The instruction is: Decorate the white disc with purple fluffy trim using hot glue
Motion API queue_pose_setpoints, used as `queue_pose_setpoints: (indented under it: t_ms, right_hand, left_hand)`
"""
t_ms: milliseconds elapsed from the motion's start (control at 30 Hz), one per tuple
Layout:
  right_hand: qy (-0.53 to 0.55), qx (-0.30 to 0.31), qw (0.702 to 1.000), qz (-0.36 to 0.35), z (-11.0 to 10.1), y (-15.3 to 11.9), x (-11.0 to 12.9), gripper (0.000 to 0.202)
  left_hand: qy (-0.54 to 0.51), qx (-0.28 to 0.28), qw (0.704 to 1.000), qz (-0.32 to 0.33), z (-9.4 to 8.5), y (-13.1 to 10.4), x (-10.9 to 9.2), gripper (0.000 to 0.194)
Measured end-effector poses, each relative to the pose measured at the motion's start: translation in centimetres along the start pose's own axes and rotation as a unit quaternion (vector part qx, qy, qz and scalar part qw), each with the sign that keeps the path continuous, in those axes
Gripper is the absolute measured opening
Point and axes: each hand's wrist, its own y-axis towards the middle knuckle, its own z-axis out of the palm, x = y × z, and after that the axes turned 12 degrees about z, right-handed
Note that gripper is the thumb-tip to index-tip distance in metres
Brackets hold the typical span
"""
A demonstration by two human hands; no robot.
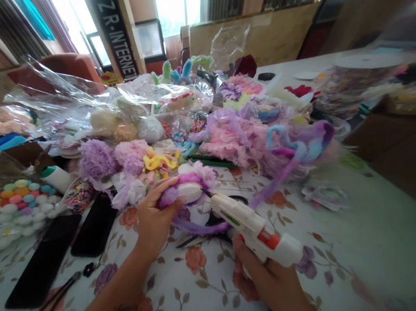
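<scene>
My left hand point(156, 213) grips a fluffy purple and pink piece point(167, 197) with a white oval part point(189, 192) on it. Around the handle of a white hot glue gun point(250, 225) with a red-orange trigger part, my right hand point(260, 269) is closed. The gun's dark nozzle points at the white oval and is touching it or very close; I cannot tell which. A long purple fuzzy strip point(200, 227) curves below the piece and runs off to the right. Black-handled scissors point(219, 218) lie on the flowered tablecloth, partly behind the gun.
Two black phones point(94, 226) or flat dark devices lie at left, beside a bag of coloured pompoms point(23, 204). Across the middle spreads a heap of pink and purple yarn point(229, 138) with clear plastic bags. A brown cardboard box point(412, 151) stands at right. Cables run at lower left.
</scene>
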Motion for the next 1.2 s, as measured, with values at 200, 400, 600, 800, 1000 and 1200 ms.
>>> queue_pose_setpoints:
  t_ms: [200,400,600,800,1000,1200]
  right_hand:
    - [-0.003,-0.01,1.0,-0.001,0.1,-0.3,0.4,0.054]
    - [0.022,-0.016,1.0,0.005,0.4,-0.5,1.0,0.044]
    - [0.074,-0.018,0.997,0.009,0.8,-0.3,0.6,0.044]
    - [0.083,-0.014,0.996,-0.006,1.3,-0.6,-0.2,0.031]
    - [0.089,-0.045,0.994,-0.054,-2.5,-1.1,0.6,0.021]
    - [0.02,-0.294,0.946,-0.133,-13.9,0.5,1.5,0.025]
  left_hand:
    - [-0.006,-0.01,1.0,-0.015,0.0,0.1,0.1,0.039]
    - [-0.026,-0.025,0.999,-0.035,0.2,-0.1,0.5,0.041]
    - [-0.113,-0.062,0.987,-0.1,0.6,0.0,0.3,0.044]
    - [-0.243,-0.124,0.942,-0.193,0.2,1.0,-0.5,0.043]
    - [-0.273,-0.157,0.92,-0.232,-0.4,1.6,0.1,0.047]
    - [-0.277,-0.164,0.919,-0.228,-0.2,1.6,-0.3,0.049]
